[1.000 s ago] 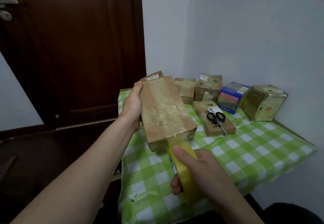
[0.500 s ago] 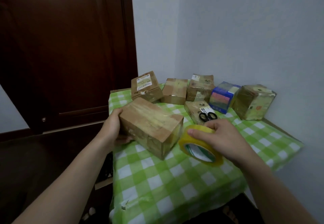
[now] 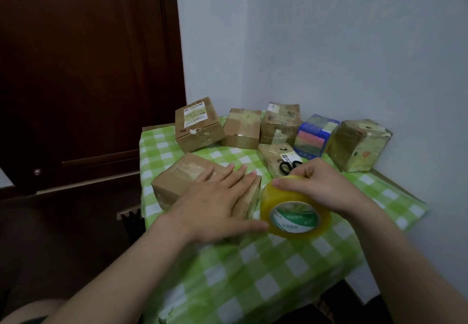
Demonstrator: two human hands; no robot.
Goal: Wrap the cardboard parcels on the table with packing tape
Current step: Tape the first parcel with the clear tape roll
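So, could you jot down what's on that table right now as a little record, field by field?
Left hand: flat, fingers straight, pressing on top of the nearest brown cardboard parcel
Right hand: grips the yellow roll of packing tape, beside that parcel's right end
Scissors: black-handled scissors lying on a flat brown cardboard parcel behind the roll
Back row: four brown cardboard parcels and a blue box by the wall
Table cover: green-and-white checked cloth
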